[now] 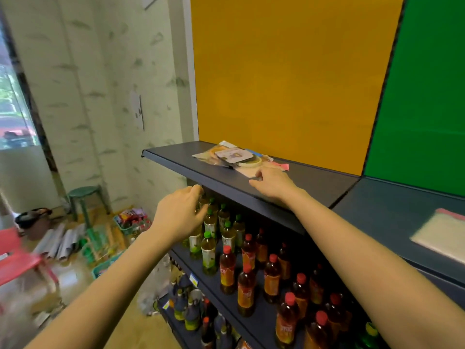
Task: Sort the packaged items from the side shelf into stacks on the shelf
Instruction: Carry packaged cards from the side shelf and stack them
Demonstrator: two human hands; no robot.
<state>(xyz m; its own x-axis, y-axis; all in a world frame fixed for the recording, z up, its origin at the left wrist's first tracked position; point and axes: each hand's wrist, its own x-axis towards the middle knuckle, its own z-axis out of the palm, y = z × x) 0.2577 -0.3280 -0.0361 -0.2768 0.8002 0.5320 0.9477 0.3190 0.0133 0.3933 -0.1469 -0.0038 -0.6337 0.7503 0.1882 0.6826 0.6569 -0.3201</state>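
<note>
Left hand [181, 212]: fingers loosely curled, empty, at shelf [176, 162] front edge.
Right hand [273, 183]: fingers bent against packet pile [234, 157]; grip we cannot confirm.
Progress: we judge early; pile jumbled, one flat packet [437, 235] well apart.

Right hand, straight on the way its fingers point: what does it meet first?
The right hand points up-left over the top shelf. First in line: the pale flat packet at the near edge of the packet pile. Its fingertips look almost on it; contact is unclear.
</note>
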